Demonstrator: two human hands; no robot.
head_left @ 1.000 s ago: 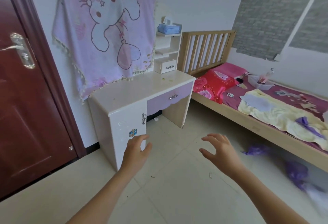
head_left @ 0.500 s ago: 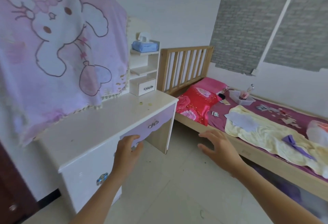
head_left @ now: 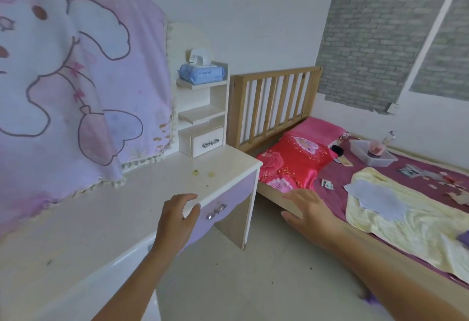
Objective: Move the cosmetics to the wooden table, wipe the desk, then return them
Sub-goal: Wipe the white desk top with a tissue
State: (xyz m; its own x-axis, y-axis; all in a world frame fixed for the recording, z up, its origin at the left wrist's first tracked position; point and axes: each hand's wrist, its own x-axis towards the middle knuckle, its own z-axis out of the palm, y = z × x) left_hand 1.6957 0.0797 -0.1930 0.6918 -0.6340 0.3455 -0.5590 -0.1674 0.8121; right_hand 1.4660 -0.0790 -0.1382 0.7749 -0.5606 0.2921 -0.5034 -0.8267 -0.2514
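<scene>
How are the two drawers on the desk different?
The small drawer is white and sits up on the desktop under the little shelves; the big drawer is purple and hangs below the desktop. The small drawer has a straight front; the big drawer has a wavy bottom edge. The left hand is right beside the big drawer, far from the small drawer. Both are shut and have shiny bow-shaped handles.

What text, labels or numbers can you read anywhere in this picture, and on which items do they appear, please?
Wipes pack: one line of dark print on its front, too small and blurred to read.
Cards on the bed: printed, too small to read.
Blanket: a cartoon rabbit only, no words.
Desk, drawers, walls: no text.
</scene>
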